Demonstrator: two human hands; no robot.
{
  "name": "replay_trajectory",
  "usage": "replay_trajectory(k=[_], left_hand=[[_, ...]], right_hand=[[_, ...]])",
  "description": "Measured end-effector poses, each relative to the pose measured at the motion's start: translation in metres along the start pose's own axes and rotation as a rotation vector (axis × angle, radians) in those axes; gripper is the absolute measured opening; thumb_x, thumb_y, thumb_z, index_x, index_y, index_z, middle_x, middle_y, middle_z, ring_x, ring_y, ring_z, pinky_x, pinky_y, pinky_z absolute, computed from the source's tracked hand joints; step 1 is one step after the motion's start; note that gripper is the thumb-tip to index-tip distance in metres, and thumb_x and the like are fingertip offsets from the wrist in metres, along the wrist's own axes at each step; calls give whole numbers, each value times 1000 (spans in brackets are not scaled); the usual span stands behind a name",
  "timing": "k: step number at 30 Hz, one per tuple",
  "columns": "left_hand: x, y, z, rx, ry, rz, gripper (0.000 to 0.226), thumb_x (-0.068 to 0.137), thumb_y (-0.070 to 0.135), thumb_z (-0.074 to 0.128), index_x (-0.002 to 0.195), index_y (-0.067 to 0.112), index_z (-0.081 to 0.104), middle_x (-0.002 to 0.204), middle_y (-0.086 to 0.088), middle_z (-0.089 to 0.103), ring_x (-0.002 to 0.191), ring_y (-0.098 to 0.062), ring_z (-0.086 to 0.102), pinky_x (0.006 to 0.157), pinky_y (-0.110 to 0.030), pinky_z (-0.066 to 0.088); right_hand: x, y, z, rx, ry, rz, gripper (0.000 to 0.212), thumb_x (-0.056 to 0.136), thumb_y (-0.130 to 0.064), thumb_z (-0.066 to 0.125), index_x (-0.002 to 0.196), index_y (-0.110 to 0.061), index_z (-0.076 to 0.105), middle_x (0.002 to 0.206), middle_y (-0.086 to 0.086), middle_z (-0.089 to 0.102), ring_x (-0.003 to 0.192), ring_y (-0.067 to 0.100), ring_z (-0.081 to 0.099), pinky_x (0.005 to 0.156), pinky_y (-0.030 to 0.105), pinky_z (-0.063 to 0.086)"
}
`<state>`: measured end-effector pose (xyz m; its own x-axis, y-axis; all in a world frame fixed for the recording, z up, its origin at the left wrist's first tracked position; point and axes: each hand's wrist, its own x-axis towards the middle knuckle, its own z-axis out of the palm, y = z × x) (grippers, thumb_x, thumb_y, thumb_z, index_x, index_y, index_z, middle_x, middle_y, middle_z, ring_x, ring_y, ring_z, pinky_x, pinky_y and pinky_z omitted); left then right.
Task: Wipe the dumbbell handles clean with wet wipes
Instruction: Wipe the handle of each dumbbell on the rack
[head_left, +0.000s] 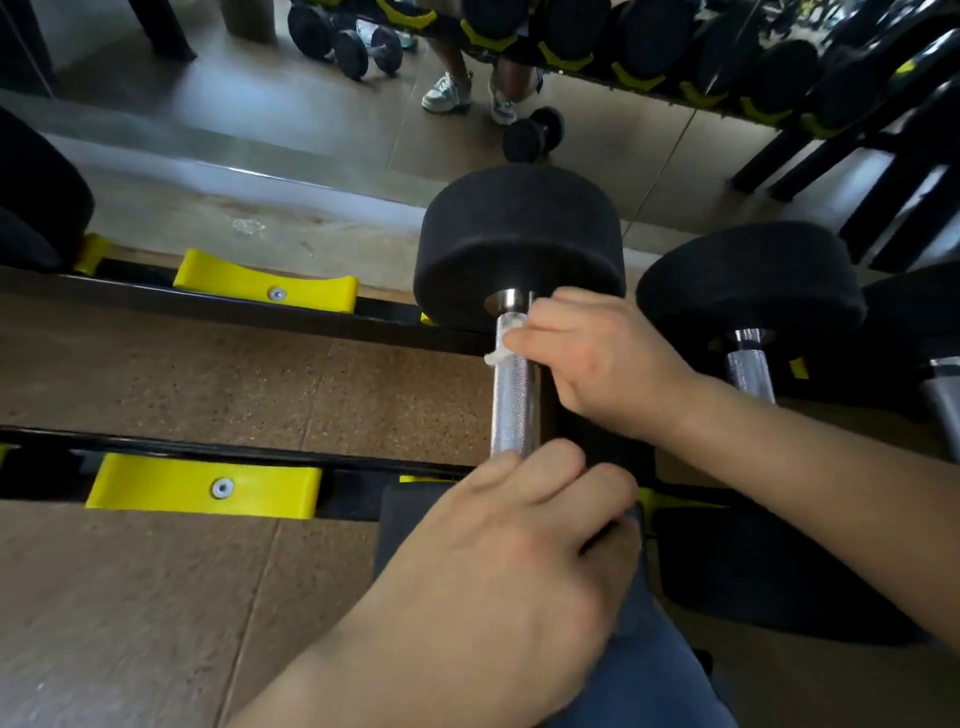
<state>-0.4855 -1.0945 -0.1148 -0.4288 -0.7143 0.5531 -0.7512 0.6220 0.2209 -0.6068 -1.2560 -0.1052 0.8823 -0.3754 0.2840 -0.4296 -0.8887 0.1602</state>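
A black dumbbell (519, 234) lies across the two rails of a rack, its knurled steel handle (511, 405) running toward me. My right hand (597, 358) grips the far end of the handle and holds a white wet wipe (501, 340) against it, close to the far weight head. My left hand (514, 540) rests curled over the near end of the handle and the near black head, steadying the dumbbell. Most of the wipe is hidden under my right fingers.
Empty yellow cradles (265, 283) (205, 488) sit on the black rails to the left. More dumbbells (753, 291) rest on the rack to the right. A mirror behind shows a person's shoes (447, 93), loose dumbbells (532, 134) on the floor and another rack.
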Motion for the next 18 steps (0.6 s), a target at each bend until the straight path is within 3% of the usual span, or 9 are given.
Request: replay_trajectory(k=[4,6,8,10,12,14,18], left_hand=[[-1,0,4,-10,38,-3,16,93,16,59,89,11,73,93,-1,65,70,-19,50,60,-34,42],[-3,-3,2,-28,15,14,19,94,22,57,93,12,73,97,0,66,73,-20,51,62,-35,43],[-5,-5,0,-3,-25,19,27,93,36,57,99,16,73,104,3,66,83,-20,55,67,-32,41],[-8,-9,1,1,-62,21,39,89,50,57,104,18,73,111,4,65,99,-21,56,79,-32,38],[-10,-14,2,-49,-94,46,51,85,59,59,110,17,72,116,2,65,108,-22,56,87,-32,37],[-12,-19,3,-84,-150,72,64,79,66,62,118,15,68,123,2,63,113,-22,54,90,-31,38],[-17,-26,-1,-162,-209,68,66,73,59,74,125,18,65,132,3,58,112,-18,46,96,-26,41]], right_hand=[[-13,-12,-4,39,-122,-164,16,79,-1,57,86,-7,70,77,6,59,69,23,51,65,29,42],[8,2,-3,-48,-95,-93,20,80,-6,49,84,-7,69,79,6,60,70,25,53,61,36,48],[14,6,-2,-60,-49,0,23,79,-9,47,84,-7,69,79,8,60,68,27,54,57,36,47],[-3,-11,-1,31,-43,-67,18,82,-7,53,88,-8,71,79,6,60,69,25,54,59,33,46],[-19,-27,-6,191,-147,-166,11,87,-9,61,92,-8,71,80,5,60,73,23,56,62,34,49],[-13,-18,-7,181,-150,-216,10,87,-8,62,89,-6,71,77,6,60,71,25,56,61,34,49],[5,3,1,38,50,14,18,80,0,56,86,-5,72,73,9,59,64,28,54,56,38,48]])
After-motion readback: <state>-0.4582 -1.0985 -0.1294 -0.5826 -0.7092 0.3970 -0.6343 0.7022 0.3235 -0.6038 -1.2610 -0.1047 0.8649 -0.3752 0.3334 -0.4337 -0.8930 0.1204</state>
